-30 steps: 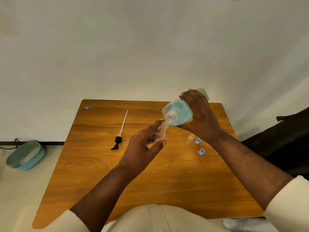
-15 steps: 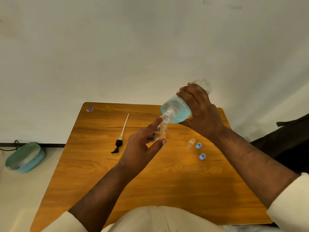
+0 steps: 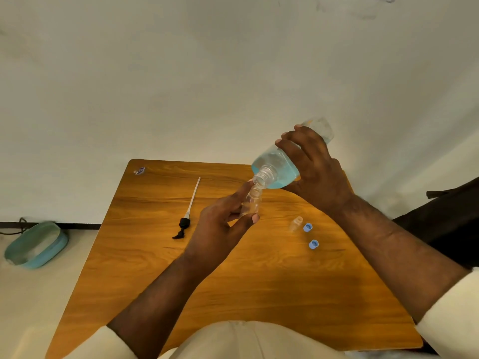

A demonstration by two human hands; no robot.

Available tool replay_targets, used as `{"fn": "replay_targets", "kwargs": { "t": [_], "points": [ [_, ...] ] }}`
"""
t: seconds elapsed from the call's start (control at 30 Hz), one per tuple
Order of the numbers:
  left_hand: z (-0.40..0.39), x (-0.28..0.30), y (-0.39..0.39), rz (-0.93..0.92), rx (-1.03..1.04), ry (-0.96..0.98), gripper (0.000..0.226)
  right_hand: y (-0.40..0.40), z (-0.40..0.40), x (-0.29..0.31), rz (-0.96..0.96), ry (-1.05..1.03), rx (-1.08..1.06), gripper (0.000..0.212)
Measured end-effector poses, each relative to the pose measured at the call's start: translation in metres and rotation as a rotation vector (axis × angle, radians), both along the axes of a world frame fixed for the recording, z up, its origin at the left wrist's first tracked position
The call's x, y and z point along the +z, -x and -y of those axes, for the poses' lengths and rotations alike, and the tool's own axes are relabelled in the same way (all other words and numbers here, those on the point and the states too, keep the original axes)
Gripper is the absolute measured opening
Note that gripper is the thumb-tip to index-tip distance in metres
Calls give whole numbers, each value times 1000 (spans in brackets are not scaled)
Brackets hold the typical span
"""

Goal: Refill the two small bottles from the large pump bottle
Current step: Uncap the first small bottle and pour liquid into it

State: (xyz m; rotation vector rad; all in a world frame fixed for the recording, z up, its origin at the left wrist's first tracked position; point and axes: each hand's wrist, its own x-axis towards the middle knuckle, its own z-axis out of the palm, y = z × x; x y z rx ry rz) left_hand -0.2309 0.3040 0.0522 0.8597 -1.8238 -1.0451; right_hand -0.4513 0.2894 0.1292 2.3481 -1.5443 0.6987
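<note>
My right hand (image 3: 315,167) grips the large clear bottle (image 3: 278,168) of blue liquid, tilted steeply with its open neck pointing down and left. Its mouth sits right over the mouth of a small clear bottle (image 3: 251,202), which my left hand (image 3: 220,229) holds above the table. The second small bottle (image 3: 296,223) stands uncapped on the wooden table (image 3: 259,281), to the right. Two blue caps (image 3: 307,227) (image 3: 313,244) lie next to it. The black pump head with its long white tube (image 3: 190,207) lies on the table's left half.
A small scrap of wrapper (image 3: 140,170) lies at the table's far left corner. A teal basin (image 3: 35,246) sits on the floor to the left, by the white wall. A dark piece of furniture (image 3: 445,216) stands off the table's right edge.
My right hand has lifted the large bottle's base higher, tipping it more steeply. Its neck has come down onto the small bottle's mouth. The left hand has stayed almost in place.
</note>
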Motion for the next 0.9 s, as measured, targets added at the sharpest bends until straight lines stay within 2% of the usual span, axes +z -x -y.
{"fn": "replay_targets", "kwargs": {
  "t": [0.9],
  "points": [
    [4, 2, -2, 2, 0, 46, 66, -1, 1, 1, -51, 92, -29, 78]
  ]
}}
